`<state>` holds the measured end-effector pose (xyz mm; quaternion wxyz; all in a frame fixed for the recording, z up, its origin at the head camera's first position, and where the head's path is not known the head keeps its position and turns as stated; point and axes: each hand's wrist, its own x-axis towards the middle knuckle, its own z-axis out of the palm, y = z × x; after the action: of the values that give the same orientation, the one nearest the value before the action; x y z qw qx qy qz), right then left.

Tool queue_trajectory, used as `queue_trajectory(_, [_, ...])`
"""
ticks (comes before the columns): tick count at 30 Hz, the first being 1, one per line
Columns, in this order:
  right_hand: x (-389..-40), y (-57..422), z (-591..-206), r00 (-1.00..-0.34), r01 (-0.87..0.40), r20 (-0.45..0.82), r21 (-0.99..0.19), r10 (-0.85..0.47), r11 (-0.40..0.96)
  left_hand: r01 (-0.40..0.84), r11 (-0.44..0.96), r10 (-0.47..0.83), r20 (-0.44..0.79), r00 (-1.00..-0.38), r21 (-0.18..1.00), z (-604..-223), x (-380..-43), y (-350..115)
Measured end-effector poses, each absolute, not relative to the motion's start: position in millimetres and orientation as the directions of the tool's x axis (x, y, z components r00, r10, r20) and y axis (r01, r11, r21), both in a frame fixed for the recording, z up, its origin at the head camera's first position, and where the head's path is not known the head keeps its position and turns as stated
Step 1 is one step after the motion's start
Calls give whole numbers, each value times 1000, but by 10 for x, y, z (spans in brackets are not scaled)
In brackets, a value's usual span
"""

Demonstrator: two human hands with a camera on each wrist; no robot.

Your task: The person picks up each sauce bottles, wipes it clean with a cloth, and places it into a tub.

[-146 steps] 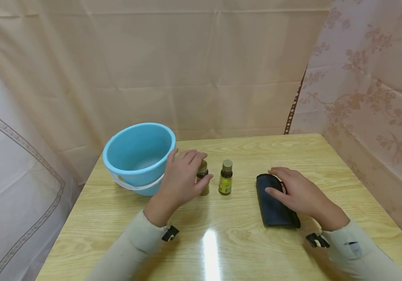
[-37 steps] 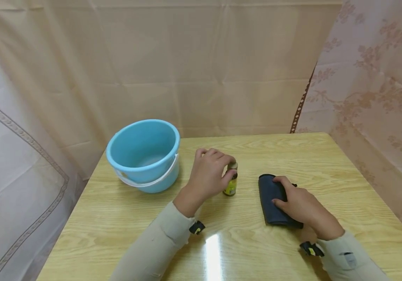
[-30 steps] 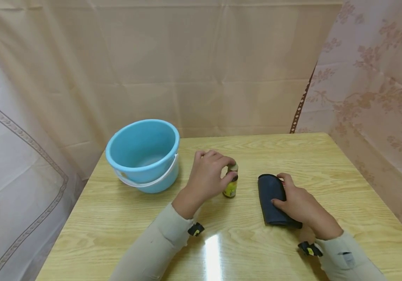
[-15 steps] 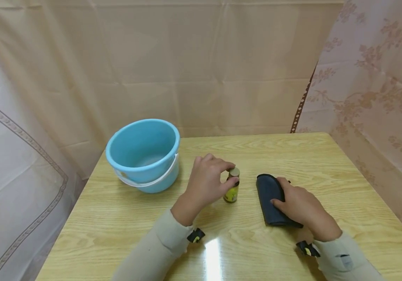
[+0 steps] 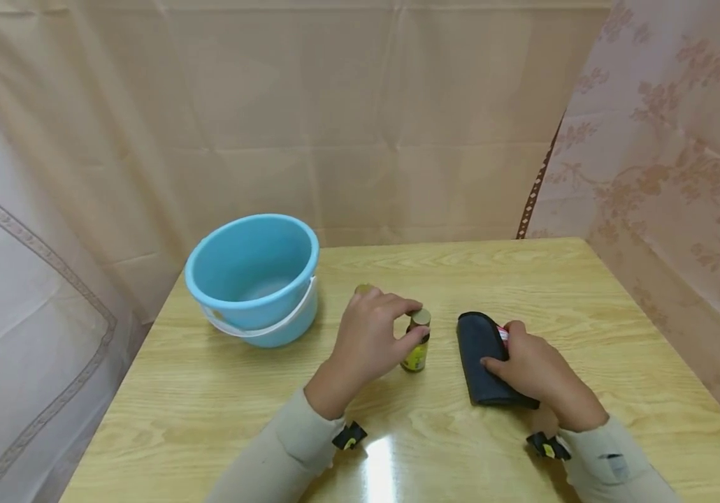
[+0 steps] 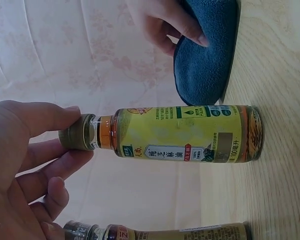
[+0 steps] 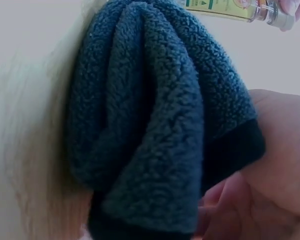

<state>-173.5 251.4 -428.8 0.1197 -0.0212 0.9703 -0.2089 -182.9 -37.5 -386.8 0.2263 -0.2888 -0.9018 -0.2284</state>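
Our left grip [image 5: 369, 339], closed to a pinch, has the yellow-labelled sesame oil bottle [image 5: 416, 358] by its cap [image 5: 421, 317], upright and left of the folded towel [image 5: 478, 363] our right grip [image 5: 537, 370] holds.

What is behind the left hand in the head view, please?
A second bottle's cap peeks out above the left hand; the hand hides the rest of that bottle in that view.
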Motion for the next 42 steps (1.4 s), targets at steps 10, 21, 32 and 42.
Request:
queue_trajectory(10, [-1775, 2510, -4352, -984, 25, -167, -501, -68, 865, 639, 701, 398, 570, -719, 316, -3875, -1798, -420])
queue_trajectory(21, [-1766, 2520, -4386, -997, 0, -64, -551, -42, 834, 639, 709, 391, 587, -709, 299, -3888, -1796, -453])
queue_trajectory(32, [-1702, 2632, -4390, -993, 1, -96, -567, -65, 823, 628, 705, 394, 555, -733, 329, -3896, -1803, -454])
queue_trajectory(42, [-1715, 2652, -4461, -998, -33, -27, -589, -61, 807, 640, 698, 403, 563, -722, 321, -3892, -1798, -450])
